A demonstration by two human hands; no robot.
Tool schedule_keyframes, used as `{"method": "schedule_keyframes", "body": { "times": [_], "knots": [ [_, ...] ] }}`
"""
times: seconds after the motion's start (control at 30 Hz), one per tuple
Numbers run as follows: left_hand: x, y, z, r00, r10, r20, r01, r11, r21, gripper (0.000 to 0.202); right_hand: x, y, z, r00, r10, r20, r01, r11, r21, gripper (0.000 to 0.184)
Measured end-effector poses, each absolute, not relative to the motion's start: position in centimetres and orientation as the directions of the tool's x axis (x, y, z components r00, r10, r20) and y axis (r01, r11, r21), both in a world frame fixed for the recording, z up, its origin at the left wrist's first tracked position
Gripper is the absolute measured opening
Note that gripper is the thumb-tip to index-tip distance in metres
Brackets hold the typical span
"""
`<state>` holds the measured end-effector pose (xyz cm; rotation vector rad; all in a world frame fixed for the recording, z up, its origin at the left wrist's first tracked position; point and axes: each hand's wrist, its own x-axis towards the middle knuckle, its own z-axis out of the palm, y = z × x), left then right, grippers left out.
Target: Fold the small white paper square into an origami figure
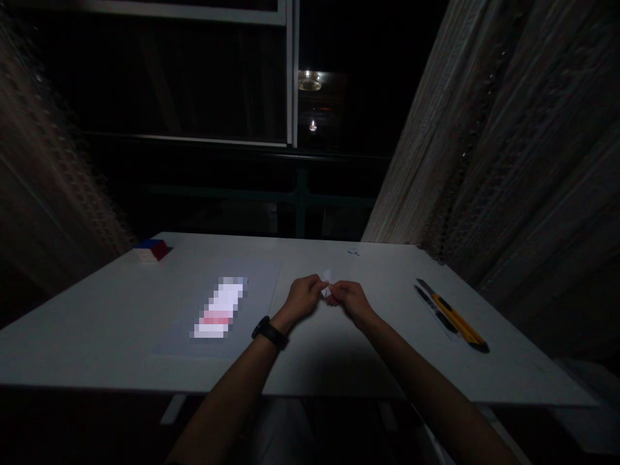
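Between my two hands, above the middle of the white table [310,374], is a small piece of folded white paper [326,292]. My left hand [304,294], with a dark band on its wrist, pinches the paper from the left. From the right, my right hand [351,298] grips the same piece with its fingertips. Both hands are closed and nearly touch each other. The fingers cover part of the paper, so its full shape is hidden.
Left of my hands, a lit, pixelated phone-like screen [220,309] lies on a pale sheet [169,342]. A coloured cube [151,250] sits at the far left. A yellow utility knife [458,318] and a black pen [434,308] lie to the right. Curtains [421,129] hang behind.
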<state>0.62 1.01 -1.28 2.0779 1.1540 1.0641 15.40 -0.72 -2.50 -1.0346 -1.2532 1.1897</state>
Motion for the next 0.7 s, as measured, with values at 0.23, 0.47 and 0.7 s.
{"method": "schedule_keyframes", "body": {
  "times": [0.23,0.47,0.7],
  "knots": [
    [1.00,1.33,-1.65,0.357,0.886,0.296,0.162,-0.370,0.915,0.035,15.42,-0.75,-2.28,0.099,0.976,0.192,-0.043,0.197,-0.979,0.032],
    [0.81,1.47,-2.02,0.428,0.889,0.163,-0.004,-0.179,0.984,0.017,15.53,-0.92,-2.07,0.130,0.975,0.179,-0.015,0.183,-0.983,0.033],
    [0.67,1.30,-1.77,0.432,0.896,0.104,-0.106,-0.064,0.992,0.018,15.42,-1.06,-1.85,0.140,0.976,0.165,-0.031,0.171,-0.985,0.034]
  ]
}}
